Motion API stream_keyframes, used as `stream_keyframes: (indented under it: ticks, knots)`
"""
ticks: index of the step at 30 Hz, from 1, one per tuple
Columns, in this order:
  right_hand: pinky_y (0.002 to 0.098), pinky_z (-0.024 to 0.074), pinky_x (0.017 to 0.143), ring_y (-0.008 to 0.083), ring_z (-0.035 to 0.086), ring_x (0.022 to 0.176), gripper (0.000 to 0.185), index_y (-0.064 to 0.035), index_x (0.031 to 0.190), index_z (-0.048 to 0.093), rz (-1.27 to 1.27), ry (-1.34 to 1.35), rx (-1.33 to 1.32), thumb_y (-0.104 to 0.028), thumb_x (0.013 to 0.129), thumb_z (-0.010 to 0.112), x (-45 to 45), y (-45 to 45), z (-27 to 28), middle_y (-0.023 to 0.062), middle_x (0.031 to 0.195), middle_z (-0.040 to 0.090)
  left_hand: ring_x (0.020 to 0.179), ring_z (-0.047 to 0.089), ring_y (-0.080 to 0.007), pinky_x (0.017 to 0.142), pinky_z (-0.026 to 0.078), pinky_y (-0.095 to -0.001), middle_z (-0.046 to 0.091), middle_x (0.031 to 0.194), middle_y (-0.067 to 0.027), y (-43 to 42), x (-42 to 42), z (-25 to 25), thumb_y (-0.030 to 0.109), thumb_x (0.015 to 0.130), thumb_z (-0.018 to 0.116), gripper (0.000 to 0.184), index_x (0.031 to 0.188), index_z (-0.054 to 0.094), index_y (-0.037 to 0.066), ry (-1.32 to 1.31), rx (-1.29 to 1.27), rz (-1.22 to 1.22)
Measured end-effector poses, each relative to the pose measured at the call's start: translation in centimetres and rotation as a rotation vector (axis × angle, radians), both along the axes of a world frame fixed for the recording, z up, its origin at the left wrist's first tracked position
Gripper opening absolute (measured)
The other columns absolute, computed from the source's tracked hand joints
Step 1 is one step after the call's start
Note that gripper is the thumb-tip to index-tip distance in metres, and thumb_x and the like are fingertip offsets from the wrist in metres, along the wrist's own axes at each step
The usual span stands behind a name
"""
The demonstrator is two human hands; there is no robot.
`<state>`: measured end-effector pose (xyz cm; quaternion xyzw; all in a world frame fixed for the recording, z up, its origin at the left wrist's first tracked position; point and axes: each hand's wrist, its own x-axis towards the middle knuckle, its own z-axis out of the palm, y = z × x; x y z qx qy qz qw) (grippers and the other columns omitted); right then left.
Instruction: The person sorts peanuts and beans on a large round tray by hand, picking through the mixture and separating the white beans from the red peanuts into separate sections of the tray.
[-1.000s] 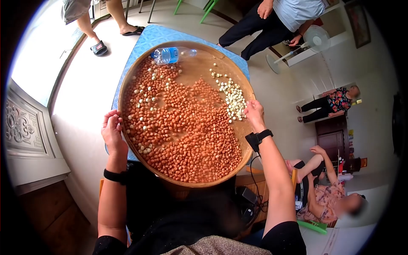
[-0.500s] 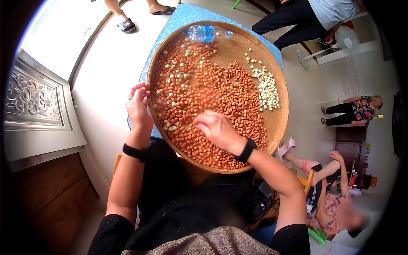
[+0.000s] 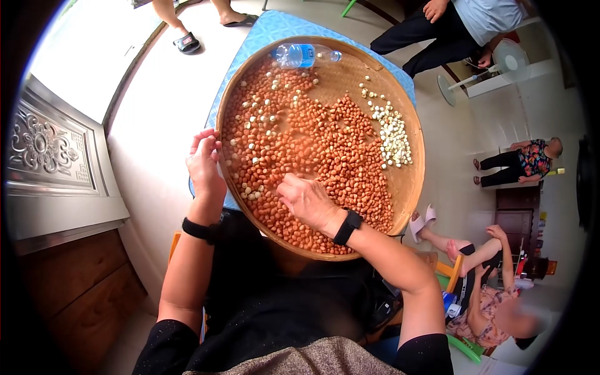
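A round woven bamboo tray [image 3: 400, 200] holds a wide layer of reddish-brown seeds [image 3: 350, 147] that look like lotus seeds. Pale, whitish seeds [image 3: 394, 134] lie in a heap at the tray's right side, and several more are scattered among the brown ones on the left. My left hand [image 3: 205, 164] is at the tray's left rim with its fingers curled against the edge. Over the lower middle of the seeds is my right hand [image 3: 309, 201], fingers bent and drawn together, tips down at the seeds. Whatever it pinches is hidden.
An empty-looking plastic bottle [image 3: 306, 55] lies inside the tray's far edge. Under the tray is a blue-covered table [image 3: 275, 25]. A seated person [image 3: 484, 306] is at lower right; other people stand farther off. A fan [image 3: 509, 59] stands at upper right.
My right hand has shifted slightly left and down, its fingers now lower at the seeds. My left hand stays at the rim. The view has tilted a little.
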<state>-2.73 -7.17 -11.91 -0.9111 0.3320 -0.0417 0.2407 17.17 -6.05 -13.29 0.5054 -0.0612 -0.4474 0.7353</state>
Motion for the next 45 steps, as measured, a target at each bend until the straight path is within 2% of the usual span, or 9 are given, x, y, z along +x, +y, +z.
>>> stream_keyframes:
  ticks: [8, 11, 18, 21, 32, 38, 39, 43, 45]
  knots:
    - [0.0357, 0.0435, 0.052, 0.0272, 0.054, 0.059, 0.009, -0.0015, 0.074, 0.047, -0.055, -0.207, 0.029, -0.007, 0.075, 0.053, -1.3, -0.3, 1.4, 0.0128, 0.069, 0.050, 0.065, 0.047, -0.0044, 0.050, 0.036, -0.0139, 0.056, 0.085, -0.0024, -0.1, 0.3, -1.1, 0.004, 0.080, 0.048, 0.012, 0.090, 0.055, 0.003, 0.011, -0.059, -0.002]
    - [0.0332, 0.0445, 0.054, 0.0232, 0.055, 0.055, 0.009, -0.0009, 0.067, 0.049, -0.337, -0.229, 0.266, -0.007, 0.072, 0.053, -3.7, -1.9, 3.2, 0.0113, 0.056, 0.053, 0.062, 0.047, -0.0033, 0.049, 0.035, -0.0132, 0.057, 0.085, -0.0026, -0.2, 0.5, -1.4, 0.003, 0.081, 0.047, 0.012, 0.090, 0.055, 0.003, 0.000, -0.073, -0.009]
    - [0.0305, 0.0461, 0.056, 0.0182, 0.058, 0.058, 0.011, -0.0016, 0.071, 0.057, -0.946, -0.101, -0.210, -0.011, 0.075, 0.059, -15.9, -8.0, 3.6, 0.0091, 0.063, 0.060, 0.064, 0.048, -0.0018, 0.051, 0.038, -0.0114, 0.057, 0.084, -0.0003, -0.1, 0.4, -1.3, 0.006, 0.083, 0.047, 0.011, 0.091, 0.054, 0.005, -0.029, -0.073, -0.026]
    - [0.0286, 0.0458, 0.055, 0.0162, 0.059, 0.059, 0.011, -0.0013, 0.073, 0.058, -1.056, -0.241, -0.092, -0.012, 0.075, 0.060, -16.6, -8.0, 4.8, 0.0080, 0.063, 0.061, 0.064, 0.049, -0.0021, 0.052, 0.038, -0.0120, 0.057, 0.085, -0.0007, -0.1, 0.4, -1.2, 0.006, 0.083, 0.046, 0.011, 0.091, 0.054, 0.005, -0.035, -0.056, -0.031]
    - [0.0298, 0.0481, 0.058, 0.0180, 0.057, 0.063, 0.011, -0.0054, 0.080, 0.063, -0.183, -0.172, 0.173, -0.010, 0.080, 0.053, 0.0, -1.2, 2.8, 0.0115, 0.073, 0.059, 0.067, 0.047, -0.0042, 0.056, 0.037, -0.0143, 0.055, 0.084, -0.0003, -0.1, 0.0, -0.6, 0.005, 0.080, 0.050, 0.010, 0.090, 0.053, 0.005, -0.020, -0.040, -0.004]
    - [0.0358, 0.0463, 0.063, 0.0282, 0.056, 0.070, 0.008, -0.0024, 0.080, 0.061, -0.151, -0.157, 0.109, -0.005, 0.075, 0.056, 3.5, 0.1, 0.7, 0.0124, 0.075, 0.055, 0.066, 0.045, -0.0038, 0.057, 0.037, -0.0142, 0.054, 0.084, 0.0005, 0.0, -0.1, -0.4, 0.006, 0.080, 0.049, 0.008, 0.088, 0.053, 0.006, -0.006, -0.031, 0.000]
    - [0.0363, 0.0456, 0.054, 0.0242, 0.055, 0.061, 0.014, -0.0017, 0.072, 0.057, -0.102, -0.210, 0.010, -0.004, 0.080, 0.046, 3.5, 0.1, 0.1, 0.0135, 0.070, 0.051, 0.066, 0.045, -0.0038, 0.057, 0.037, -0.0142, 0.054, 0.083, 0.0006, -0.1, -0.1, -0.5, 0.006, 0.080, 0.049, 0.008, 0.087, 0.053, 0.007, -0.010, -0.037, -0.002]
    - [0.0375, 0.0454, 0.054, 0.0246, 0.056, 0.061, 0.014, -0.0017, 0.071, 0.056, -0.083, -0.138, 0.018, -0.003, 0.079, 0.044, 3.5, 0.0, 0.1, 0.0137, 0.071, 0.050, 0.066, 0.045, -0.0040, 0.058, 0.037, -0.0148, 0.054, 0.083, 0.0007, -0.1, -0.2, 0.1, 0.006, 0.080, 0.049, 0.008, 0.087, 0.053, 0.007, -0.024, -0.014, 0.003]
    - [0.0393, 0.0453, 0.059, 0.0316, 0.055, 0.066, 0.004, -0.0015, 0.076, 0.056, -0.090, -0.076, 0.023, -0.005, 0.075, 0.055, 3.6, 0.1, 0.2, 0.0132, 0.072, 0.050, 0.067, 0.045, -0.0043, 0.058, 0.037, -0.0154, 0.054, 0.082, 0.0006, 0.0, -0.3, 0.1, 0.006, 0.079, 0.049, 0.008, 0.087, 0.053, 0.007, -0.025, -0.024, -0.001]
